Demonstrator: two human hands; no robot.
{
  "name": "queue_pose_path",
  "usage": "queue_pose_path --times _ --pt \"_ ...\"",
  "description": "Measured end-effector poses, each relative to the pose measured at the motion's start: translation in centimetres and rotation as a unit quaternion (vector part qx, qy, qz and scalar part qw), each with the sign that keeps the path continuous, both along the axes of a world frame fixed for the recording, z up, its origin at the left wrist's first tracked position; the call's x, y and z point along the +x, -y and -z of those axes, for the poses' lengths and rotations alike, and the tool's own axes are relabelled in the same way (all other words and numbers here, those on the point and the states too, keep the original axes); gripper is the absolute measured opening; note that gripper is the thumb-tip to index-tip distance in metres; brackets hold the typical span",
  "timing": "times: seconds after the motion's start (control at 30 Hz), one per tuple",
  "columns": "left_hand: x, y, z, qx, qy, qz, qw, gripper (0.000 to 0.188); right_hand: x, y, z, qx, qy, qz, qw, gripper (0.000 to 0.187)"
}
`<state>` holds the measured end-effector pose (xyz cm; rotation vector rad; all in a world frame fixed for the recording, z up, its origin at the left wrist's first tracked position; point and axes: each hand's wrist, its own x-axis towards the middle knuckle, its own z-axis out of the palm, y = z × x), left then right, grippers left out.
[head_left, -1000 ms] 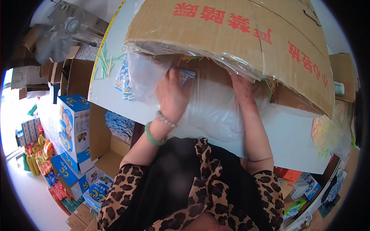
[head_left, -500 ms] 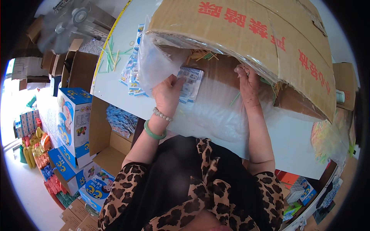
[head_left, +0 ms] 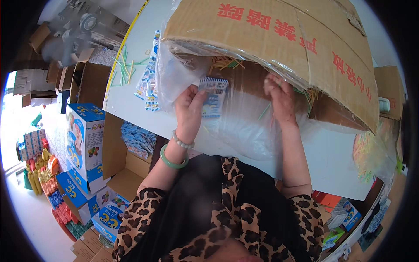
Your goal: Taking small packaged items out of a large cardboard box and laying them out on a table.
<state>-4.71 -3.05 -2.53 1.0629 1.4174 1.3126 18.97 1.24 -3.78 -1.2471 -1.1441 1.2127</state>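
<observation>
My left hand (head_left: pixel 190 105) pinches the edge of a small flat plastic packet (head_left: pixel 213 97), blue and white with a striped border, at the left of the box mouth. The big cardboard box (head_left: pixel 262 32) lies on its side, its opening toward me. Clear plastic film (head_left: pixel 244 135) spills from it onto the table. At the opening's right part is my right hand (head_left: pixel 281 102), its fingers curled together; what they hold, if anything, is too blurred to make out. Thin coloured sticks show inside the box, one bunch (head_left: pixel 227 62) at the back and another (head_left: pixel 312 100) on the right.
More packets (head_left: pixel 150 87) lie left of the film, near loose green sticks (head_left: pixel 124 65). An open carton (head_left: pixel 126 174) with packets stands below the table's left edge, beside blue-and-white boxes (head_left: pixel 83 139). A bag of coloured sticks (head_left: pixel 373 153) is at the right.
The packet has shifted slightly left with my left hand and shows more of its face. My right hand's fingers have curled further at the box opening. The whole view has moved a little.
</observation>
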Motion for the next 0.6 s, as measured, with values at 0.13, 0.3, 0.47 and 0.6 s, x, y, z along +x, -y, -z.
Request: queue_pose_path --times 0.13,0.3,0.47,0.6 --pt "1.4 -0.9 -0.7 -0.019 0.180 0.060 0.982 0.008 -4.5 1.2 -2.7 -0.086 -0.026 -0.077 0.993 0.008" --pt "2.6 -1.3 -2.1 -0.097 0.199 0.093 0.971 0.012 -5.0 1.4 -1.8 0.003 0.069 -0.132 0.989 0.013" --pt "1.6 -1.9 -1.0 -0.143 0.163 0.195 0.957 0.016 -4.3 1.8 -2.0 0.069 0.174 -0.150 0.971 0.013" --pt "1.5 -2.2 -1.6 -0.169 0.155 0.197 0.953 0.006 -3.7 2.0 -2.4 0.016 0.123 -0.156 0.980 0.014"
